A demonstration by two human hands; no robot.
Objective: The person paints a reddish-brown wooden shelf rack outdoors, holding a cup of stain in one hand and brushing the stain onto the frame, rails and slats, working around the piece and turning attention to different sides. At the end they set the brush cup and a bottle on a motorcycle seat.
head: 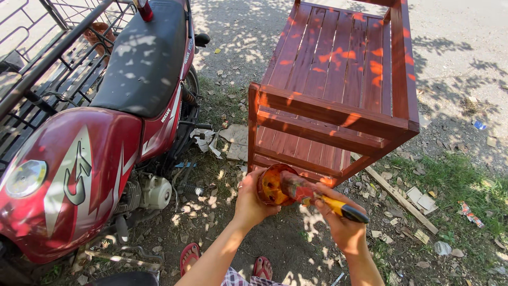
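In the lower centre of the frame, a small round tin point(271, 186), smeared orange-red inside, is being gripped by the left hand point(250, 200), whose fingers are clenched around its rim, while a paintbrush point(317, 197) with a yellow and black handle is being grasped by the right hand point(341, 225) with its bristle end lying at the tin's mouth. Both are being held just below the near end of a red-brown wooden bench point(338, 85), which is standing on dirt ground in the upper right. A red motorcycle point(90, 153) is being kept parked along the left of the frame, and red sandals point(189, 257) are being worn at the bottom edge.
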